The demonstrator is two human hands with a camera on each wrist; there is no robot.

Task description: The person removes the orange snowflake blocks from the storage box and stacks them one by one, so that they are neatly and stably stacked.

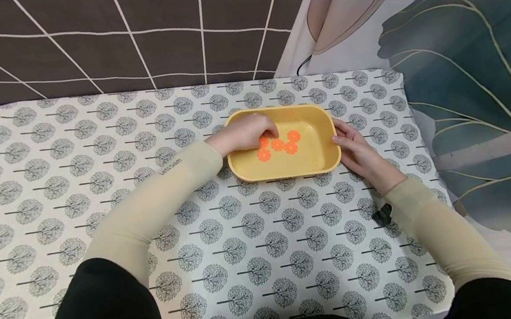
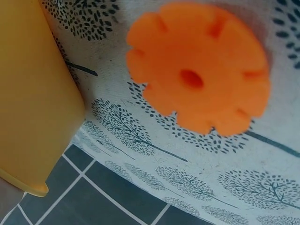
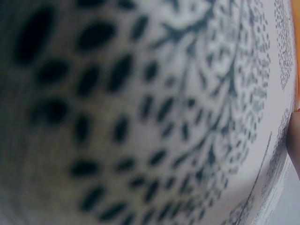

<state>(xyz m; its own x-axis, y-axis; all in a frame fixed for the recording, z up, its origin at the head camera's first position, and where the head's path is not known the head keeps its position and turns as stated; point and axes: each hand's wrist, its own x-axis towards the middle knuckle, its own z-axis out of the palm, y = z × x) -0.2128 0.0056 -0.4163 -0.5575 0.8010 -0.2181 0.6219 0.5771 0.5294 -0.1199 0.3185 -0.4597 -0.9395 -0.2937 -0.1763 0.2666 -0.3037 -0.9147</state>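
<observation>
A yellow plastic tub [image 1: 315, 148] stands on the table, holding several orange flower-shaped pieces [image 1: 290, 147] on its left half. My left hand [image 1: 252, 130] reaches over the tub's left wall, fingers curled down and pinching at one of these pieces; the fingertips are partly hidden. At the opposite end, my right hand [image 1: 352, 146] grips the tub's right wall, thumb on the rim and the other fingers along the outside. In the left wrist view, another orange flower-shaped piece [image 2: 220, 70] with a centre hole lies on the cloth outside the tub [image 2: 37, 93].
A white cloth [image 1: 253, 222] printed with grey trees covers the table. Behind its far edge hangs a dark curtain [image 1: 169, 49] with white grid lines; a leaf-patterned curtain [image 1: 471, 79] hangs on the right. A small black object [image 1: 383, 215] is by the right wrist.
</observation>
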